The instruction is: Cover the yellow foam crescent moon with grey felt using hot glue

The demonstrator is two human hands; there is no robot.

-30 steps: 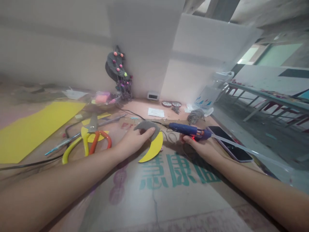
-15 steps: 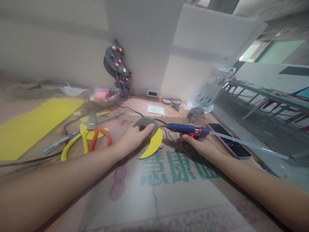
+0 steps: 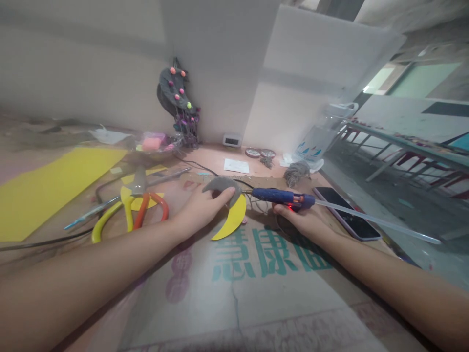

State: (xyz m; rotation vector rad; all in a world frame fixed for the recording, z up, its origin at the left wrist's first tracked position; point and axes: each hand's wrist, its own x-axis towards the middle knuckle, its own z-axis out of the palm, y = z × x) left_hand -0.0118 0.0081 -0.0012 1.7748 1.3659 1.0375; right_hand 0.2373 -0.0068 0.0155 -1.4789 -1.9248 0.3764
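Observation:
My right hand (image 3: 296,217) is closed round the handle of a blue glue gun (image 3: 273,195), whose red light glows. A long translucent glue stick (image 3: 377,221) sticks out of its back end. The gun's nozzle points left, at the right edge of a grey felt piece (image 3: 220,184); whether they touch I cannot tell. My left hand (image 3: 205,208) pinches that grey piece, thumb on top. Below the felt shows a yellow crescent (image 3: 233,220), partly covered by the grey piece. Both lie over a printed cardboard sheet (image 3: 198,303).
Scissors with red handles (image 3: 142,210), yellow-handled pliers (image 3: 126,210) and yellow sheet (image 3: 54,190) lie left. A phone (image 3: 350,215), grey yarn (image 3: 296,173) and water bottle (image 3: 317,137) stand right. A grey moon ornament (image 3: 176,93) leans against the wall behind.
The glue gun has shifted very slightly left, with its nozzle still at the felt's edge. My left hand keeps its hold on the grey piece.

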